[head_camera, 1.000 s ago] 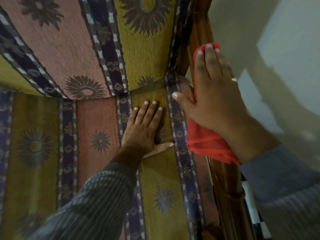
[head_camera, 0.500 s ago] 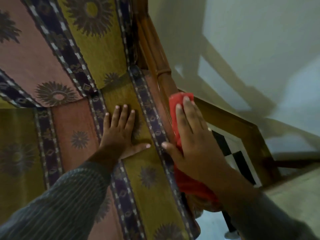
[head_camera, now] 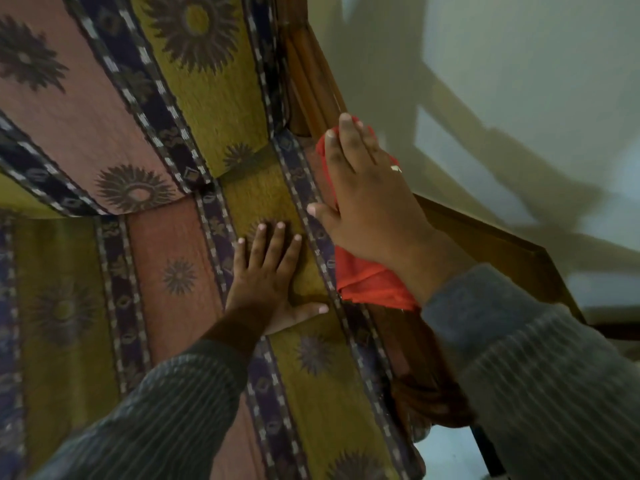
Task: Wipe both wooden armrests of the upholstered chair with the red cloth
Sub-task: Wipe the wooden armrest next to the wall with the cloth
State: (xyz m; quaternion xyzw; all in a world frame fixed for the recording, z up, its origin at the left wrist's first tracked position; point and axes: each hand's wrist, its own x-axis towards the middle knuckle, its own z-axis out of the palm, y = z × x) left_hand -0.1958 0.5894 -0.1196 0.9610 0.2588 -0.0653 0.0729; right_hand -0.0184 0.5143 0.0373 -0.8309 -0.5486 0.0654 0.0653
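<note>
The right hand [head_camera: 374, 202] is laid flat on the red cloth [head_camera: 370, 282], which is pressed onto the wooden armrest [head_camera: 311, 74] at the right edge of the upholstered chair [head_camera: 214, 84]. The fingers [head_camera: 349, 143] of this hand are extended and held close together, palm down; the cloth is pinned beneath them rather than gripped. The thumb is spread toward the seat and rests at the blue patterned stripe just beside the armrest. A ring is seen on one finger. Red fabric is visible beyond the fingertips and bunched under the wrist, on the near side of the hand.

The left hand [head_camera: 270, 278] is placed flat on the seat cushion, just beside the armrest on its inner side. Its fingers are spread and straight; nothing is held. Its thumb is pointed toward the armrest.

Both forearms are covered by grey ribbed sleeves [head_camera: 540, 375]. More of the armrest's brown wood is exposed nearer the camera, below the cloth. A pale wall [head_camera: 502, 64], crossed by shadows, is seen beyond the armrest on its outer side.
</note>
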